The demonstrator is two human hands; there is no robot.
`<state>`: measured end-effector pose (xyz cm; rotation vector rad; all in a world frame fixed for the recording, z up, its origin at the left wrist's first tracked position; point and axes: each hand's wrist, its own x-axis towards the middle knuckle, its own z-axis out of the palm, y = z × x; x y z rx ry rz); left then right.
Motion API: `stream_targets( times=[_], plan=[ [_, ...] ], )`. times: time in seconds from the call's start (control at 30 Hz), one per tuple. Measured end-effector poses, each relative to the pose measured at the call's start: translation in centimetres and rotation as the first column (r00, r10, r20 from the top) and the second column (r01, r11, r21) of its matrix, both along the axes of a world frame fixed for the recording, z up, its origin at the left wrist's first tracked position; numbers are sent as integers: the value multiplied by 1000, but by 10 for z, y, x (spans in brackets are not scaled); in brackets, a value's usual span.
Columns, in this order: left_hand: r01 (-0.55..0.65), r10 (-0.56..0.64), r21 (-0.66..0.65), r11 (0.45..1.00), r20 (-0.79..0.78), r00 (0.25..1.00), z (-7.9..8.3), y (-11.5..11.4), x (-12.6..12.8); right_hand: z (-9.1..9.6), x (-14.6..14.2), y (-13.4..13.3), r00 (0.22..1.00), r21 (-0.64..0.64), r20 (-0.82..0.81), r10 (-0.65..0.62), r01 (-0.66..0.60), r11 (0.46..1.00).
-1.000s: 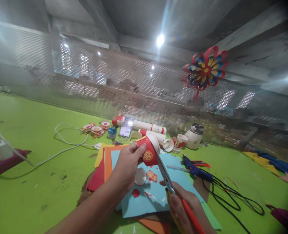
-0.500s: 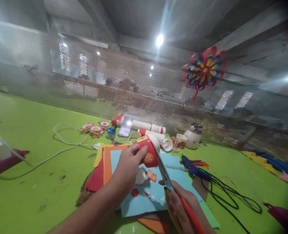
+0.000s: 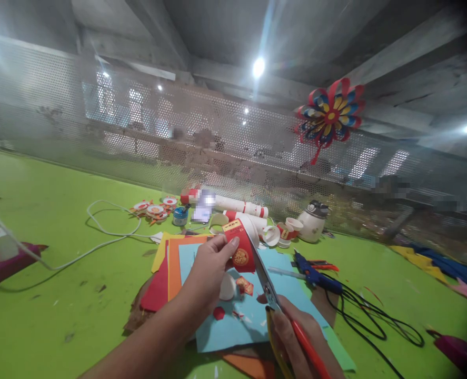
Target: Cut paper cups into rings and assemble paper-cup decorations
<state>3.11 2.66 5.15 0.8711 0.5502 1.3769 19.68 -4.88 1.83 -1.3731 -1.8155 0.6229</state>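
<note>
My left hand (image 3: pixel 213 263) pinches a red paper cup (image 3: pixel 240 246) with gold print, thumb on its outside, above the stacked coloured paper. My right hand (image 3: pixel 296 329) is closed round the handles of a pair of scissors (image 3: pixel 267 287), one handle red-orange and one yellow. The scissor blades reach up to the cup's right edge, by its pale inside; I cannot tell how deep they are in it. On the light blue paper (image 3: pixel 252 326) below lie a white disc (image 3: pixel 227 287), a red-and-gold scrap (image 3: pixel 245 286) and a small red piece (image 3: pixel 218 313).
Right of the paper lies a blue glue gun (image 3: pixel 316 275) with a looping black cord. Behind my hands are a phone (image 3: pixel 202 208), white-and-red tubes (image 3: pixel 237 204), a blue jar (image 3: pixel 180 216), cut cups (image 3: pixel 294 225) and a white kettle-like jug (image 3: pixel 314 221). A white cable (image 3: pixel 99 243) crosses the left side.
Very little differs. The scissors and my right hand have shifted slightly, and the red cup has tilted a touch in my left hand.
</note>
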Motion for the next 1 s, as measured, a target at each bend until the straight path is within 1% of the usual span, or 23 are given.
stream_targets(
  times=[0.07,0.17,0.23,0.3,0.37,0.43,0.5,0.57,0.6,0.67,0.77,0.87,1.0],
  plan=[
    [-5,5,-15,1000,1,1000,0,-1,0,-4,2,1,1000,-32,-4,-21,21,999],
    [-52,51,-8,999,-21,998,-1,1,-3,-7,8,4,999,-57,-14,-48,47,997],
    [-70,70,16,997,-45,997,-1,3,-5,-7,11,6,999,-57,-35,-37,35,998],
    [-83,86,42,996,-82,993,-1,6,-8,-6,12,6,997,-85,-79,-7,0,996],
    [-103,112,73,992,-131,985,0,8,-11,-7,11,5,987,-142,-160,35,-58,988],
    [-105,124,118,987,-170,978,2,9,-13,-9,8,4,960,-182,-276,53,-107,978],
    [-70,102,167,984,-191,976,5,10,-16,-10,8,3,921,-194,-387,46,-130,972],
    [9,33,185,983,-227,973,9,10,-21,-9,12,3,894,-213,-445,51,-161,964],
    [61,-13,179,982,-254,967,11,9,-24,-6,15,4,893,-230,-445,69,-188,955],
    [173,-118,152,973,-314,942,15,9,-31,3,25,6,910,-261,-396,121,-237,936],
    [286,-224,116,951,-381,897,19,9,-43,17,37,11,926,-246,-274,258,-327,913],
    [351,-280,91,932,-436,855,21,9,-51,28,43,14,923,-226,-161,349,-379,898],
    [383,-299,84,920,-481,824,22,11,-56,31,43,12,923,-185,-26,385,-382,905]
  ],
)
